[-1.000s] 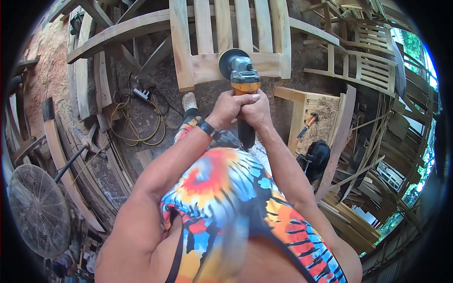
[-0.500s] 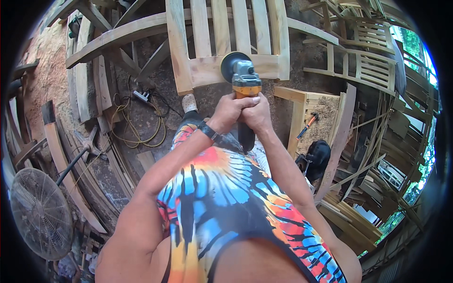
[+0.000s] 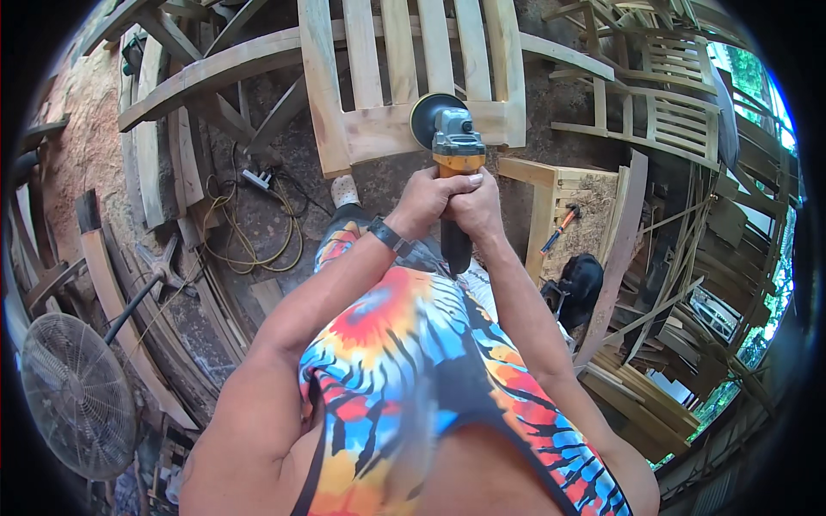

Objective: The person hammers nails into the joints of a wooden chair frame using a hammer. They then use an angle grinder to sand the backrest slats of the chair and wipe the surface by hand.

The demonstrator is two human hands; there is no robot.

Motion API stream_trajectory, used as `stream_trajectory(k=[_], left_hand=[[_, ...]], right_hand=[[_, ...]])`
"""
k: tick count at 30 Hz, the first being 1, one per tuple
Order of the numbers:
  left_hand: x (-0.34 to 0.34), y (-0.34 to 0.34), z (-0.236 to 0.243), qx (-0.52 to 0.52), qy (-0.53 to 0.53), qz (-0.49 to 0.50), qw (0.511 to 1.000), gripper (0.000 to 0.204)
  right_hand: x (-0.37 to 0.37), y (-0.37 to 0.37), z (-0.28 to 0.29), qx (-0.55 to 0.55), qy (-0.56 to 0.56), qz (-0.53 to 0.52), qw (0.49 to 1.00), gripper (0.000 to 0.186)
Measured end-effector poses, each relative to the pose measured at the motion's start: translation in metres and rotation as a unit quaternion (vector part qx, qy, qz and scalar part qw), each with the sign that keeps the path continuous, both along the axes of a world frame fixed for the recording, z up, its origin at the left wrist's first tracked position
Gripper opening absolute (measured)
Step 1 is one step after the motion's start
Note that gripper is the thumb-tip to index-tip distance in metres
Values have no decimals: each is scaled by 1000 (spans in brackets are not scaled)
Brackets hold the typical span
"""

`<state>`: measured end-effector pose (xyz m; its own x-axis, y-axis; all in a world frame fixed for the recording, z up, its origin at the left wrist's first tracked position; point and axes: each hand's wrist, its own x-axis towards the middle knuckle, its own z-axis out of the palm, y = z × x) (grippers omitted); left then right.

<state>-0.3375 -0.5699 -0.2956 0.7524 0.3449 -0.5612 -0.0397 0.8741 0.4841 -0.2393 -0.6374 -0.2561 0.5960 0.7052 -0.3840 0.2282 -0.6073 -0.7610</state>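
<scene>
angle grinder (image 3: 453, 146) — both hands (image 3: 447, 202) wrapped below head

Very little moves. The grinder (image 3: 452, 150) sits a tiny bit higher in the upper middle of the frame than before, and its round disc now lies on the lower rail of the wooden chair frame (image 3: 413, 82). The colourful shirt (image 3: 430, 361) spreads wider at the bottom.

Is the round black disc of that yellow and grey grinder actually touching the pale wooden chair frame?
Touching, as far as the head view shows: the black disc lies flat against the pale wooden chair frame's lower rail, with no gap visible between them.
</scene>
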Motion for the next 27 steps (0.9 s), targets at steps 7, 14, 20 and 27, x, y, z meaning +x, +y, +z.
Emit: stream_trajectory(k=[7,14,20,27], left_hand=[[-12,8,2,-10,1,7,1000,41],[-11,11,7,-28,6,-15,999,42],[-20,11,3,4,11,3,1000,42],[-7,14,11,-18,17,-48,999,42]], right_hand=[[-6,7,-11,8,34,1,999,39],[-5,5,-15,9,33,7,999,39],[-11,10,-9,-12,26,16,999,39],[-5,10,-2,0,-6,-15,1000,39]])
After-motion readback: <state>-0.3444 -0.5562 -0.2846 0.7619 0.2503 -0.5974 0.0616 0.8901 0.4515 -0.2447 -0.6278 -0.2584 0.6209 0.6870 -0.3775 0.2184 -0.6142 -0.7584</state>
